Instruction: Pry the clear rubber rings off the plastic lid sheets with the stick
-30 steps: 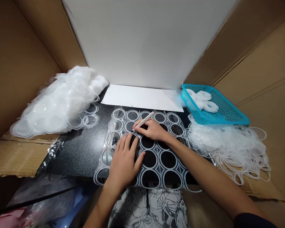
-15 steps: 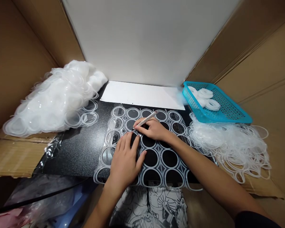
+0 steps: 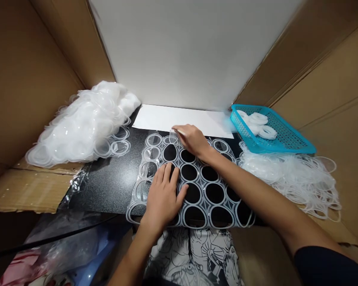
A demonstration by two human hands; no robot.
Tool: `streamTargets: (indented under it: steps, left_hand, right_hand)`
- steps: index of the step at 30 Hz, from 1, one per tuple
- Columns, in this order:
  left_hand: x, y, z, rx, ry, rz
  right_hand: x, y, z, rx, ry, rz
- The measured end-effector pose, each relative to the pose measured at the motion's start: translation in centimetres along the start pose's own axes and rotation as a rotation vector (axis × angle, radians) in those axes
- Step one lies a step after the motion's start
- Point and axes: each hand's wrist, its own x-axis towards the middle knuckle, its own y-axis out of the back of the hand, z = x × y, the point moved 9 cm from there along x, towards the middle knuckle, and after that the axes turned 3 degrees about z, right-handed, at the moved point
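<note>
A clear plastic sheet with rows of white-edged rings point(image 3: 204, 202) lies on the black speckled tabletop point(image 3: 107, 188). My left hand point(image 3: 164, 196) rests flat on its left-middle part, fingers spread. At the sheet's far edge, my right hand point(image 3: 193, 140) is closed around a slim white pen-like tool point(image 3: 181, 132), most of which the hand hides. Just beneath its fingertips a small clear film piece point(image 3: 173, 137) stands raised; whether the fingers grip it too I cannot tell.
On the left is a heap of clear-and-white ringed sheets point(image 3: 86, 123). A white strip point(image 3: 158, 117) lies along the back wall. To the right stands a blue basket point(image 3: 292, 135) with white ring bundles point(image 3: 267, 132), beside a pile of loose clear rings point(image 3: 298, 180). Cardboard walls point(image 3: 322, 91) enclose both sides.
My right hand has moved away from me, from beside my left hand to the sheet's far edge, and a film piece now stands raised there. My left hand stays flat on the sheet.
</note>
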Motion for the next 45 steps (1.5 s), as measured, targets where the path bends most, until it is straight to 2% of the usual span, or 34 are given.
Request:
streamTargets:
  steps: [2, 4, 7, 10, 13, 17, 23, 27, 30, 32, 35, 39, 45]
  left_hand:
    - [0.1, 0.2, -0.1, -0.040, 0.008, 0.004]
    - [0.2, 0.8, -0.2, -0.128, 0.017, 0.017]
    - [0.1, 2.8, -0.5, -0.365, 0.034, 0.092]
    - [-0.6, 5.3, -0.9, -0.547, 0.042, 0.183]
    - [-1.5, 6.4, -1.2, -0.526, 0.015, 0.167]
    - [-2.1, 6.0, -3.3, -0.370, 0.044, 0.145]
    - [-2.0, 4.9, -6.4, -0.218, 0.101, 0.120]
    - [-1.9, 3.9, -6.0, -0.036, 0.100, 0.064]
    - [-1.8, 3.1, -5.5, 0.095, 0.098, 0.037]
    - [-1.8, 2.7, -5.3, 0.135, 0.095, 0.025]
    - [-1.8, 2.3, -5.2, 0.158, 0.088, 0.004]
    - [-1.9, 2.4, -5.5, 0.144, 0.094, -0.005]
    - [-2.0, 3.3, -5.4, 0.072, 0.089, 0.005]
  right_hand:
    - [2.2, 1.1, 0.5, 0.053, -0.045, 0.080]
    - [3.7, 1.1, 0.0, 0.166, -0.064, 0.089]
    - [3.3, -1.8, -2.9, 0.378, -0.003, -0.105]
    - [0.7, -5.2, -5.7, 0.508, 0.033, -0.323]
    - [-1.3, -6.6, -6.0, 0.592, -0.050, -0.371]
    - [-1.8, -6.9, -5.5, 0.613, -0.120, -0.389]
    - [-1.4, -6.8, -5.6, 0.507, -0.083, -0.389]
    - [-1.9, -6.6, -7.2, 0.421, 0.088, -0.333]
    - [-2.9, -6.8, -8.6, 0.194, 0.230, -0.301]
    - [-3.1, -7.0, -9.0, 0.049, 0.247, -0.270]
    - [-2.6, -7.0, -9.4, -0.020, 0.226, -0.226]
    - [-1.2, -6.9, -9.2, 0.107, 0.129, -0.250]
    - [-0.7, -6.2, -6.9, 0.402, -0.041, -0.297]
